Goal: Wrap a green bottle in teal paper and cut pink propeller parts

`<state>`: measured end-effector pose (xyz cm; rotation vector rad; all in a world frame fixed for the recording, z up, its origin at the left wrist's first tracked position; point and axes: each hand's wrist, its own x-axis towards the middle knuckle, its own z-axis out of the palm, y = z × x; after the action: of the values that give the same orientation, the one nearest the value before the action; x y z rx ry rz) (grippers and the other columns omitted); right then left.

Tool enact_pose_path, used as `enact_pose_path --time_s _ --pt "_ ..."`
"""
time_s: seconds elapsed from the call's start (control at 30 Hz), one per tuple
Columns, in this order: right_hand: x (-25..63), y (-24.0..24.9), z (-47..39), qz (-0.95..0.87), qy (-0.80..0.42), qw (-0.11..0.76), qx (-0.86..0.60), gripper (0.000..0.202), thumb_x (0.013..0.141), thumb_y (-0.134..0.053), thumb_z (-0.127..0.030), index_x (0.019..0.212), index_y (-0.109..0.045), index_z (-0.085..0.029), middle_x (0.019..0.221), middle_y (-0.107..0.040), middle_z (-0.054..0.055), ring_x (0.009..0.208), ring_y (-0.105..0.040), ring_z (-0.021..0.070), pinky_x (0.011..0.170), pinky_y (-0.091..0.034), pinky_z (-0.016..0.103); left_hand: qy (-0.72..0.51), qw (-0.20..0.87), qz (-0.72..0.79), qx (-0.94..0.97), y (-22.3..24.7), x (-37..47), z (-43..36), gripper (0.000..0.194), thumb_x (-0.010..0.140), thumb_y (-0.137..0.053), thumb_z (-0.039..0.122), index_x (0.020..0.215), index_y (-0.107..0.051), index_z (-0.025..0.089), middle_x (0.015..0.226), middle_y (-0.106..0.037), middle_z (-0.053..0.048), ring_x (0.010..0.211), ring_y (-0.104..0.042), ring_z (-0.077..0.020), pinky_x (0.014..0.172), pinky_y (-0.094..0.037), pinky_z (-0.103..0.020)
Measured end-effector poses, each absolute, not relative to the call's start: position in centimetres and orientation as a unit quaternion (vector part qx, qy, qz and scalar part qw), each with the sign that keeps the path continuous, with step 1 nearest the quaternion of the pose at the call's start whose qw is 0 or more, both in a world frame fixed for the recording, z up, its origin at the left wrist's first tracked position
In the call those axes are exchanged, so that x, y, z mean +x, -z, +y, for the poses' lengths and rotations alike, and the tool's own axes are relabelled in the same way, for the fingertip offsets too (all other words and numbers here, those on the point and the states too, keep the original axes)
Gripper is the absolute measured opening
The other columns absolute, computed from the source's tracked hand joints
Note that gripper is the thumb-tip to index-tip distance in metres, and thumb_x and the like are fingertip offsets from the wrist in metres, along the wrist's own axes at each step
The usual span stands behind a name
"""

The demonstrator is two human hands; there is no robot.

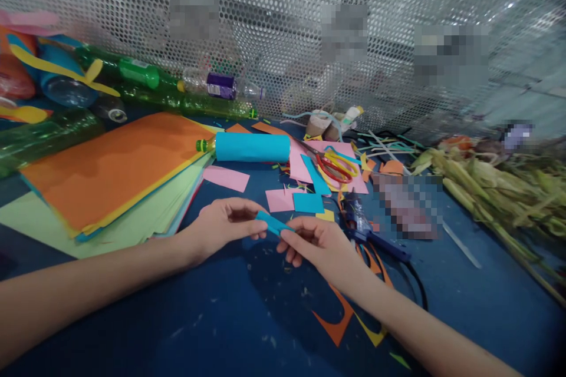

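Observation:
A small folded piece of blue paper (273, 222) is pinched between both hands above the blue table. My left hand (223, 222) grips its left end between thumb and fingers. On its right end, my right hand (312, 240) closes thumb against fingers. Just beyond lie a flat blue paper piece (308, 202) and a pink paper piece (279, 200). Farther back, a bottle wrapped in blue paper (253, 147) lies on its side, its green cap to the left. Red- and yellow-handled scissors (333, 168) rest on pink paper, right of the bottle.
Orange sheets (128, 165) cover a paper stack on the left. Green plastic bottles (177, 97) lie along the perforated metal screen (274, 29). A blue glue gun (375, 241) with a black cord sits near my right hand, beside orange scraps (338, 318). Dried corn husks (490, 188) are piled right.

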<state>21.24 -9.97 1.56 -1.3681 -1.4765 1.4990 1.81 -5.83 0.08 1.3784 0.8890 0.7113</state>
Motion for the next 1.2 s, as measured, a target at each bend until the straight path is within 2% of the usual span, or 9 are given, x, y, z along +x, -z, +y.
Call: enact_pose_path --time_s 0.17,0.37,0.47,0.57,0.7,0.9,1.2 --pt "21.35 -1.27 -10.11 -0.598 -0.52 0.307 -0.526 0.015 0.081 -0.055 -0.032 0.079 -0.059 -0.018 0.07 -0.065 0.001 0.055 -0.059 0.0089 0.053 -0.052 0.022 -0.334 0.618 0.399 0.59 -0.07 2.0 -6.23 0.015 0.07 -0.068 0.027 0.078 -0.064 0.015 0.064 -0.066 0.0 0.058 -0.058 -0.0108 0.062 -0.05 -0.026" --pt "21.27 -1.02 -10.46 -0.672 -0.369 0.318 -0.558 0.017 0.079 -0.057 -0.032 0.092 -0.062 -0.022 0.07 -0.066 0.0 0.06 -0.063 0.0133 0.056 -0.053 0.025 -0.352 0.589 0.422 0.593 0.26 2.06 -6.52 0.013 0.071 -0.067 0.027 0.075 -0.064 0.015 0.065 -0.066 0.0 0.06 -0.058 -0.0103 0.062 -0.047 -0.024" --pt "21.16 -1.13 -10.56 -0.709 -0.293 0.317 -0.558 0.014 0.077 -0.061 -0.031 0.088 -0.064 -0.023 0.076 -0.068 0.001 0.064 -0.064 0.0146 0.058 -0.052 0.026 -0.348 0.582 0.424 0.6 0.27 2.0 -6.55 0.012 0.073 -0.066 0.027 0.075 -0.064 0.016 0.065 -0.065 0.0 0.059 -0.057 -0.01 0.062 -0.047 -0.024" --pt "21.12 -1.22 -10.6 -0.726 -0.259 0.314 -0.554 0.011 0.078 -0.059 -0.027 0.087 -0.064 -0.022 0.073 -0.068 0.0 0.063 -0.064 0.014 0.059 -0.051 0.025 -0.347 0.592 0.42 0.594 0.28 1.99 -6.51 0.011 0.073 -0.065 0.027 0.075 -0.064 0.016 0.064 -0.065 0.001 0.058 -0.056 -0.0093 0.06 -0.046 -0.023" --pt "21.09 -1.3 -10.68 -0.719 -0.266 0.318 -0.558 0.01 0.079 -0.059 -0.027 0.086 -0.063 -0.022 0.071 -0.068 0.0 0.062 -0.064 0.0139 0.056 -0.051 0.024 -0.356 0.619 0.394 0.579 0.24 2.03 -6.39 0.011 0.072 -0.066 0.026 0.077 -0.065 0.016 0.063 -0.065 0.001 0.058 -0.056 -0.0089 0.061 -0.046 -0.022" --pt "21.06 -1.38 -10.68 -0.688 -0.342 0.335 -0.545 0.008 0.08 -0.057 -0.026 0.083 -0.061 -0.021 0.063 -0.064 -0.002 0.055 -0.062 0.0111 0.053 -0.051 0.022 -0.344 0.658 0.384 0.549 -0.17 2.01 -6.49 0.014 0.067 -0.07 0.019 0.08 -0.065 0.015 0.067 -0.068 0.0 0.062 -0.059 -0.0094 0.064 -0.047 -0.021" --pt "21.21 -1.43 -10.55 -0.673 -0.381 0.325 -0.543 0.011 0.081 -0.055 -0.028 0.085 -0.061 -0.02 0.065 -0.065 0.0 0.058 -0.062 0.0119 0.055 -0.051 0.023 -0.361 0.63 0.402 0.558 0.43 1.91 -6.55 0.014 0.069 -0.071 0.026 0.078 -0.068 0.015 0.066 -0.069 -0.001 0.06 -0.058 -0.0095 0.062 -0.047 -0.021"
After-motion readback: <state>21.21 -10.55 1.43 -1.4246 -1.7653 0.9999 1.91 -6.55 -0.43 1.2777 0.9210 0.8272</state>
